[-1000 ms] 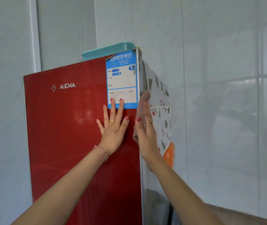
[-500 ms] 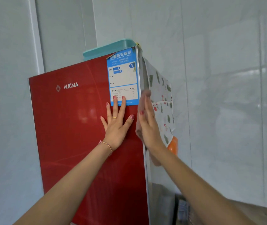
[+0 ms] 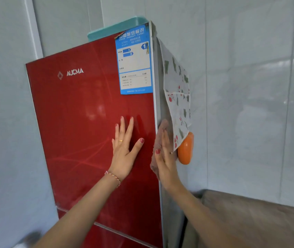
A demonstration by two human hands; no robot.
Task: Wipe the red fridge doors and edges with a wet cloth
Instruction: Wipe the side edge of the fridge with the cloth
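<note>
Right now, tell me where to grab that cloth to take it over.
Pinch the cloth's loose lower edge, which sticks out past the right hand near the fridge's front corner. Come from the front, below the thumb. The rest is pressed flat under the palm against the fridge's side, so probably only that flap is free.

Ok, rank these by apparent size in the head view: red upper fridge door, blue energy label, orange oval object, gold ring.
1. Red upper fridge door
2. Blue energy label
3. Orange oval object, partly behind the patterned cloth
4. Gold ring
</note>
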